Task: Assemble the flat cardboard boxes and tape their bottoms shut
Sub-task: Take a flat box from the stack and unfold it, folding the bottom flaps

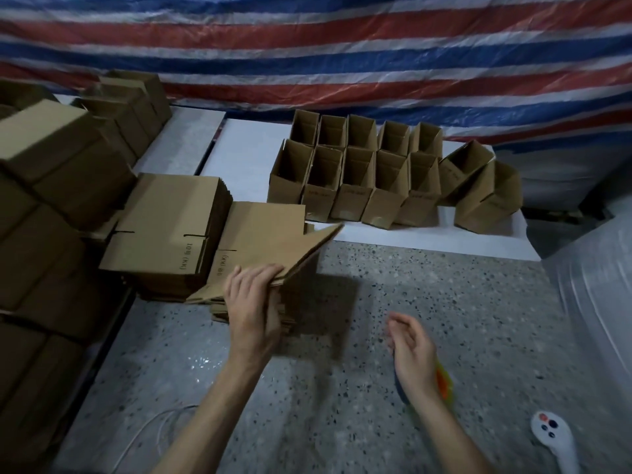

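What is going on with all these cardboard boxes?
A person is making up cardboard boxes. Their left hand grips a flat box by its edge, just above the stack of flat ones. Their right hand is open and holds nothing. Rows of set-up boxes stand open on the white sheet behind.

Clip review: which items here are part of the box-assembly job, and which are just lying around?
Job: flat box gripped by left hand; flat-box stack; assembled open boxes.
Lying about: white handheld controller; striped tarp.
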`<state>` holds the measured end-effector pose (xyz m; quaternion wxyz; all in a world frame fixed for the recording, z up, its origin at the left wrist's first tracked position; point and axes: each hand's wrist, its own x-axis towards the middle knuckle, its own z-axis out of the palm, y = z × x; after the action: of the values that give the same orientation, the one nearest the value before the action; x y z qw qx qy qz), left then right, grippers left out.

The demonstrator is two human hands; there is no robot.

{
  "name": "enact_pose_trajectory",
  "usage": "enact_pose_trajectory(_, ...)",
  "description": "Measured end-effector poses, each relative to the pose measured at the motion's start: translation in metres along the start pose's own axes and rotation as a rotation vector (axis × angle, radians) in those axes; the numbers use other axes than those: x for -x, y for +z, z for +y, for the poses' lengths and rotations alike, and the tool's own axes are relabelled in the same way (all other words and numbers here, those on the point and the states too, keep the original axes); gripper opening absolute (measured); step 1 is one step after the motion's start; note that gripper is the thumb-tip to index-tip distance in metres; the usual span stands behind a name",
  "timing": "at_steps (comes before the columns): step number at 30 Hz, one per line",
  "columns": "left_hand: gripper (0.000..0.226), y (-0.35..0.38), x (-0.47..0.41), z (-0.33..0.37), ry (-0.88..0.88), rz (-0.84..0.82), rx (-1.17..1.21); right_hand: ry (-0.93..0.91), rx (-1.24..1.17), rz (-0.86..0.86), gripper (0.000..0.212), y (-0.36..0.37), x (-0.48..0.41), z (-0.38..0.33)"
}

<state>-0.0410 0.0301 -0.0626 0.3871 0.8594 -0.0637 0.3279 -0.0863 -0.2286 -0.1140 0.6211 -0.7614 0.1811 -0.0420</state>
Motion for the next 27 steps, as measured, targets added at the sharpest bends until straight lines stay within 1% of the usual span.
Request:
enact_pose_trajectory(2, 0.022, -0.022, -0.002, 0.025, -0.131, 0.085, 0.155, -0.038, -0.046, -0.026, 0.027, 0.005, 0.0, -0.015)
enact_pose_trajectory(4, 0.019, -0.037, 0.007, 0.042, -0.305, 0.115, 0.316, -0.08, -0.111, -0.028, 0.046, 0.008, -0.001, -0.029)
enact_pose_trajectory(6, 0.02, -0.039, 0.023, 0.044, -0.481, 0.125, 0.464, -0.099, -0.125, -0.023, 0.069, 0.007, -0.004, -0.037)
enact_pose_trajectory(7, 0.024, -0.036, 0.031, 0.041, -0.569, 0.114, 0.508, -0.097, -0.128, -0.032, 0.075, 0.007, -0.005, -0.037)
enact_pose_trajectory(8, 0.025, -0.032, 0.039, 0.036, -0.654, 0.088, 0.537, -0.085, -0.136, -0.044, 0.076, 0.007, -0.005, -0.036)
enact_pose_trajectory(10, 0.02, -0.019, 0.058, 0.02, -0.812, -0.004, 0.557, -0.055, -0.113, -0.06, 0.067, 0.01, -0.002, -0.028)
enact_pose_trajectory(11, 0.021, -0.012, 0.068, 0.012, -0.895, -0.069, 0.546, -0.054, -0.062, -0.06, 0.065, 0.012, 0.001, -0.02)
enact_pose_trajectory(13, 0.025, 0.001, 0.09, -0.004, -1.053, -0.181, 0.48, -0.075, 0.093, -0.068, 0.076, 0.013, 0.008, 0.002)
enact_pose_trajectory(15, 0.025, 0.011, 0.106, -0.011, -1.169, -0.225, 0.403, -0.038, 0.256, -0.065, 0.092, 0.014, 0.019, 0.024)
enact_pose_trajectory(16, 0.028, 0.015, 0.112, -0.012, -1.189, -0.229, 0.372, 0.009, 0.329, -0.035, 0.097, 0.015, 0.024, 0.033)
enact_pose_trajectory(18, 0.029, 0.021, 0.117, -0.012, -1.166, -0.237, 0.318, 0.114, 0.443, 0.063, 0.105, 0.016, 0.033, 0.045)
enact_pose_trajectory(19, 0.027, 0.023, 0.118, -0.011, -1.151, -0.246, 0.301, 0.139, 0.477, 0.102, 0.109, 0.016, 0.036, 0.047)
enact_pose_trajectory(21, 0.025, 0.028, 0.115, -0.008, -1.145, -0.26, 0.281, 0.129, 0.5, 0.137, 0.117, 0.016, 0.038, 0.047)
enact_pose_trajectory(23, 0.023, 0.03, 0.113, -0.007, -1.143, -0.272, 0.274, 0.083, 0.502, 0.166, 0.122, 0.016, 0.04, 0.045)
enact_pose_trajectory(25, 0.021, 0.029, 0.114, -0.005, -1.115, -0.289, 0.279, 0.036, 0.52, 0.205, 0.12, 0.016, 0.041, 0.043)
enact_pose_trajectory(27, 0.02, 0.028, 0.114, -0.004, -1.106, -0.297, 0.284, -0.001, 0.529, 0.219, 0.11, 0.017, 0.043, 0.042)
